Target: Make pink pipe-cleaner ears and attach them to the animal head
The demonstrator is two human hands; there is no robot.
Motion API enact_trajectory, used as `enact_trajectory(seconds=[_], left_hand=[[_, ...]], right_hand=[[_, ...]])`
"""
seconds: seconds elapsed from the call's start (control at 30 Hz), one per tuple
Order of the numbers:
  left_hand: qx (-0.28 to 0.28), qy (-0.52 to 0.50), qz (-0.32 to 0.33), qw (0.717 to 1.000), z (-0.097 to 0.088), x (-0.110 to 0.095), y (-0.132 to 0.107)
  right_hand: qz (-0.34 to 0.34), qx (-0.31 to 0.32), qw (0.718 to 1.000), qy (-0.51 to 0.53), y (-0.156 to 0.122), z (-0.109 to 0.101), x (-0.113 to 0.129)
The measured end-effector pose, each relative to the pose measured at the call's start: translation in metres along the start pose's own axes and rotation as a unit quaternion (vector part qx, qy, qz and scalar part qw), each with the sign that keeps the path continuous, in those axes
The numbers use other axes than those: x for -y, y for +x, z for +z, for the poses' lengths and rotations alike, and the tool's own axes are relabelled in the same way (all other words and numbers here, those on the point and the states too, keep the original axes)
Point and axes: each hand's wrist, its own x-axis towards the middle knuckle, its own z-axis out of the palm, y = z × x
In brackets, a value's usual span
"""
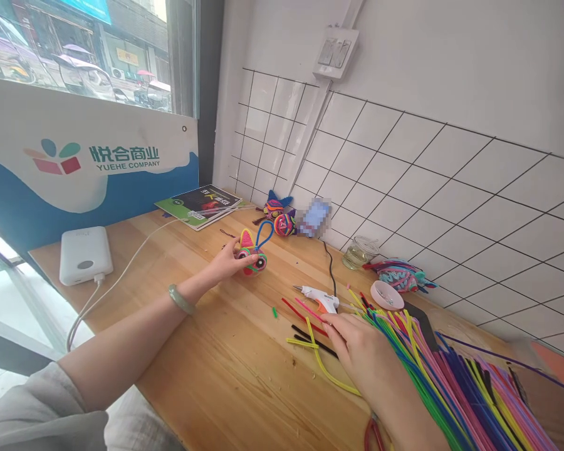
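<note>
My left hand (230, 258) is closed around a small pipe-cleaner animal head (254, 268) with big round eyes. It has a yellow-edged pink ear and a blue loop on top. My right hand (357, 338) is closed at the fingertips on a pink pipe cleaner (309, 309), low over the table. Just beyond those fingers lies a white glue gun (320, 297). Red, black and yellow pipe cleaners (326, 363) lie about my right hand, and a short green piece (275, 312) lies to its left.
A large bundle of coloured pipe cleaners (451, 382) fills the right side. Finished pipe-cleaner figures (282, 213), a glass jar (358, 254) and a pink dish (386, 294) stand along the wall. A white power bank (85, 255) with a cable is at the left; red-handled scissors (372, 435) lie in front.
</note>
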Motion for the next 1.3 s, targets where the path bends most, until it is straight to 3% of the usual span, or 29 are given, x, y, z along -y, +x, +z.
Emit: enact_trajectory(seconds=[0.37, 0.9, 1.3], left_hand=[[0.030, 0.073, 0.016, 0.997, -0.008, 0.013, 0.007], [0.015, 0.048, 0.002, 0.999, -0.012, 0.011, 0.009], [0.003, 0.007, 0.010, 1.000, -0.013, 0.019, 0.013]], right_hand=[[0.003, 0.006, 1.000, 0.007, 0.000, 0.005, -0.003], [0.017, 0.057, 0.998, 0.013, -0.001, 0.012, -0.007], [0.000, 0.043, 0.999, 0.004, -0.001, 0.015, -0.008]])
